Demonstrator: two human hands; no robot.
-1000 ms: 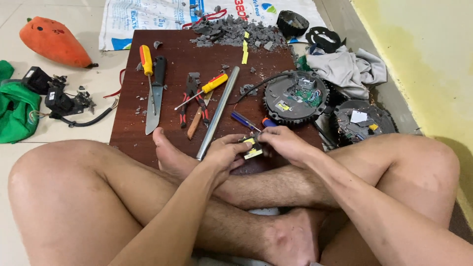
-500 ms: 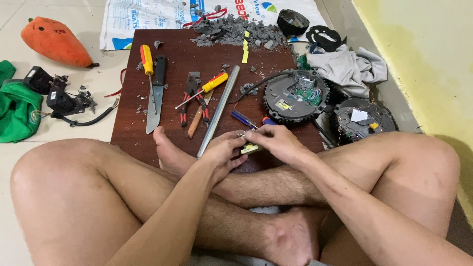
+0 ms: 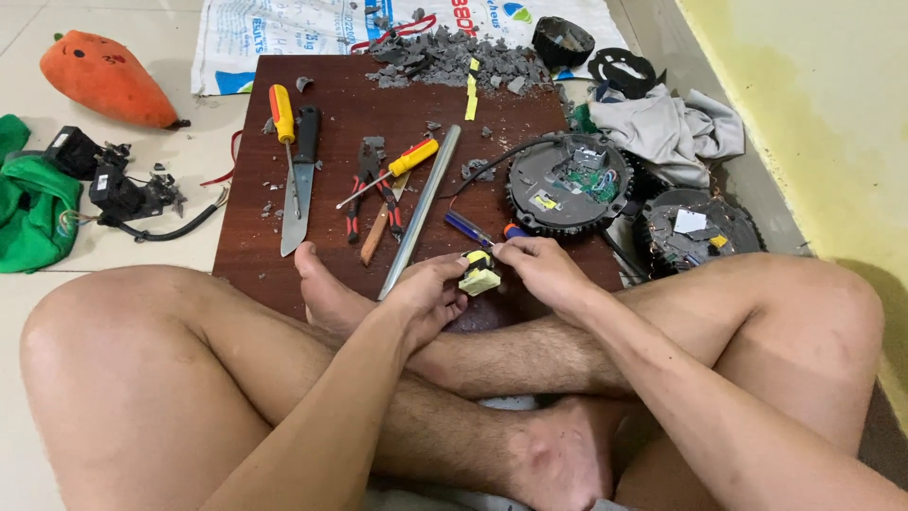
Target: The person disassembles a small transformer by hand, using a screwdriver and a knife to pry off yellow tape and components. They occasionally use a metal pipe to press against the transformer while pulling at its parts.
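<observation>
Starting at the far left there's an orange shell [image 3: 106, 79] on the floor tiles, with a green cloth [image 3: 30, 213] and a black gutted part with a cable [image 3: 128, 194] below it. Then comes the dark wooden board [image 3: 248, 255] that's doing duty as a bench, with a yellow-handled screwdriver [image 3: 283, 123], a big knife [image 3: 300, 185], red pliers [image 3: 364, 189], a second yellow-and-red screwdriver [image 3: 397, 168] and a metal rod [image 3: 421, 210] laid out on it, plus a heap of grey rubble [image 3: 454, 61] at the far edge.

The left hand [image 3: 426, 298] is curled around a small yellow component [image 3: 479, 275], fingers closed on it from below, just above the crossed legs at the near edge of the board. The right hand [image 3: 539, 270] is pinched shut on the same piece from the other side. Compared with a second ago, both hands have drifted slightly right and the piece is turned so more yellow shows, so it looks like it's being worked apart.

Right of that is a round black motor housing [image 3: 567, 185] with its circuit board exposed, a second one [image 3: 695, 232], and a grey rag [image 3: 672, 128].
</observation>
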